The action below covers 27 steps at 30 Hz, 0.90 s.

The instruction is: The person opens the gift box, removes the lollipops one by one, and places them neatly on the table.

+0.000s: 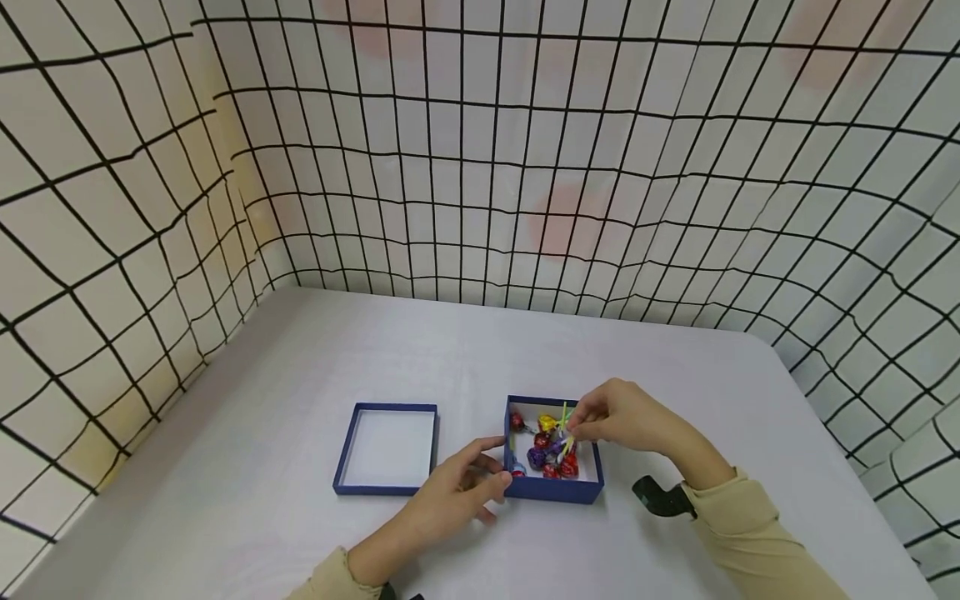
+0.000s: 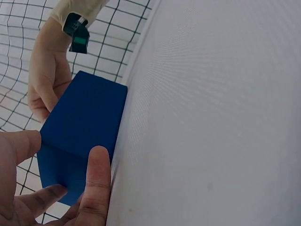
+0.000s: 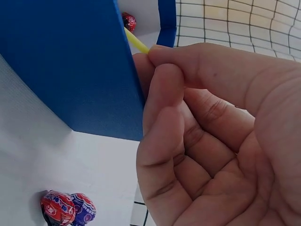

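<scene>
A blue box (image 1: 555,490) with a white inside holds several wrapped lollipops, among them a purple one (image 1: 536,457) and a yellow one (image 1: 547,422). My left hand (image 1: 452,490) touches the box's left side near the front corner, its fingertips (image 2: 98,162) against the blue wall. Over the box's right part, my right hand (image 1: 626,419) pinches a yellow lollipop stick (image 3: 136,41) between thumb and forefinger. The right wrist view has the box wall hiding the head of that lollipop. Pale sticks cluster below the right fingertips.
Left of the box lies a shallow blue-rimmed lid (image 1: 386,490), white inside. Two wrapped lollipops (image 3: 59,207) lie outside the box wall in the right wrist view. Black netting (image 1: 480,158) over a pale backing surrounds the white table (image 1: 247,433).
</scene>
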Motion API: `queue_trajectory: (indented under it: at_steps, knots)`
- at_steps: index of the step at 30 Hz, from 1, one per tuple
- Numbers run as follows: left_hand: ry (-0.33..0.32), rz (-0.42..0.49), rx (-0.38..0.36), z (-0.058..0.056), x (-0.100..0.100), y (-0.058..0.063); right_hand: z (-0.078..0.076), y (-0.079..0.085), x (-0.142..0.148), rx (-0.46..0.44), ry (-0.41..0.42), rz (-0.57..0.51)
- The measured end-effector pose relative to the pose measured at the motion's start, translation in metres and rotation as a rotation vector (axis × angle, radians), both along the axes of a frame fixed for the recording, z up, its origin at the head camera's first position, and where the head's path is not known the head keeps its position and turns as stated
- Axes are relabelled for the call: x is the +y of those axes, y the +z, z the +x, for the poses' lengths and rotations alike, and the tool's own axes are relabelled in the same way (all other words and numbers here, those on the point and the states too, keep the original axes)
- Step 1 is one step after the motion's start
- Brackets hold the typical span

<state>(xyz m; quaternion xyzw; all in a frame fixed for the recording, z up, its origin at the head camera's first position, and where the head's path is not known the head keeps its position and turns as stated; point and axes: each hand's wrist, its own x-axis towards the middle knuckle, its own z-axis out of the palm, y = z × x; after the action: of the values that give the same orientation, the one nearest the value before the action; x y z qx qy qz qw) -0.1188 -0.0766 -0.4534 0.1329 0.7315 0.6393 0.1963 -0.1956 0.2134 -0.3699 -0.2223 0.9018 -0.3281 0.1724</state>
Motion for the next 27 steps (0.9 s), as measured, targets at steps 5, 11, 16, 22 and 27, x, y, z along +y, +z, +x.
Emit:
queue_trajectory:
  at_steps: [5,11,16,22,27]
  knots:
    - [-0.001,0.009,0.002,-0.001,-0.001,-0.001,0.0,-0.001,0.002,-0.024,-0.023,-0.009]
    - [-0.003,0.015,0.001,-0.001,-0.001,-0.002,0.001,0.0,0.005,-0.03,-0.043,-0.022]
    - [-0.002,0.003,-0.005,-0.002,-0.001,0.0,0.0,0.001,0.01,-0.04,-0.053,-0.043]
    - [0.003,-0.002,-0.007,-0.001,0.0,0.002,0.001,0.0,0.019,-0.066,-0.07,-0.09]
    - [0.004,0.0,0.002,0.0,0.0,0.002,0.004,-0.002,0.026,-0.076,-0.098,-0.13]
